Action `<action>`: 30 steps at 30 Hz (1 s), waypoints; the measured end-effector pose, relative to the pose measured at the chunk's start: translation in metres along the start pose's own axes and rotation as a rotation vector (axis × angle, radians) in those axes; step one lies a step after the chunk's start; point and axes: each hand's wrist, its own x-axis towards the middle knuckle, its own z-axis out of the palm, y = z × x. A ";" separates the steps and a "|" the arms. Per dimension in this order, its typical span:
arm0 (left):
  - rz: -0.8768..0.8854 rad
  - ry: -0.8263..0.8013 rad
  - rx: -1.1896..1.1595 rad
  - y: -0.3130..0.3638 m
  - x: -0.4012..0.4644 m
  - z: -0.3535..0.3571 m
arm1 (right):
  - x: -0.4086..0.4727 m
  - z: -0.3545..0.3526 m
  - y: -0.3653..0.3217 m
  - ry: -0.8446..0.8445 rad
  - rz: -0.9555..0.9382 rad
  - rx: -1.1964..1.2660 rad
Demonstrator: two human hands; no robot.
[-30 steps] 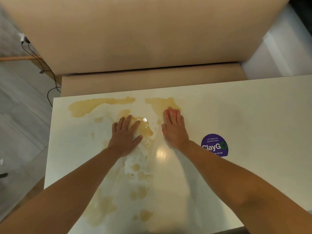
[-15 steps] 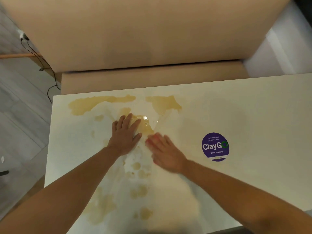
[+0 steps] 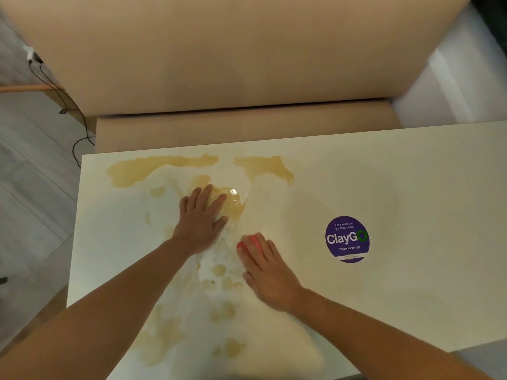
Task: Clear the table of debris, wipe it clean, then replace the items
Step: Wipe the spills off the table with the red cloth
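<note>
A white table (image 3: pixel 411 187) carries a yellow-brown spill (image 3: pixel 164 168) across its left half, with smears and droplets running toward me. My left hand (image 3: pixel 200 223) lies flat on the wet area with its fingers spread and nothing in it. To its right and a little nearer to me, my right hand (image 3: pixel 270 272) presses down on a pink sponge (image 3: pixel 248 242). Only the sponge's far edge shows past the fingertips. A paler wiped streak runs from the far spill patch (image 3: pixel 263 165) down to the right hand.
A round purple ClayGo sticker (image 3: pixel 347 238) sits on the table right of my right hand. A beige padded bench (image 3: pixel 233 64) stands behind the far edge. Black cables (image 3: pixel 55 86) trail over the grey floor at the left.
My right hand has dragged the pink sponge from the far spill patch toward me and slightly left, leaving a wiped streak. The left hand has stayed in place.
</note>
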 end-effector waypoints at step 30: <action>-0.017 -0.043 0.035 0.004 -0.002 -0.010 | 0.097 -0.051 0.080 0.028 0.292 0.044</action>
